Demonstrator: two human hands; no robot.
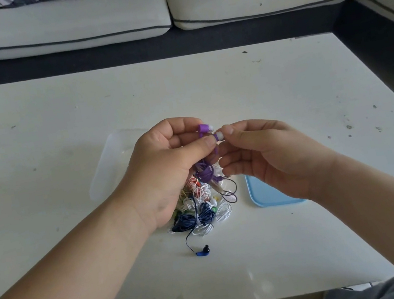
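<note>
Purple plastic wired earphones: my left hand grips the coil; my right hand pinches one bud's right end.

The purple earbuds look like smooth glossy plastic with white rubbery tips, the bench is a smooth, faintly glossy white top with scuffs, the blue lid matt plastic, and the sofa cushions pale cloth.

Your left hand and right hand have short, trimmed nails, and both forearms are bare. Grey-blue fabric trousers cover your knees at the bottom edge.
</note>
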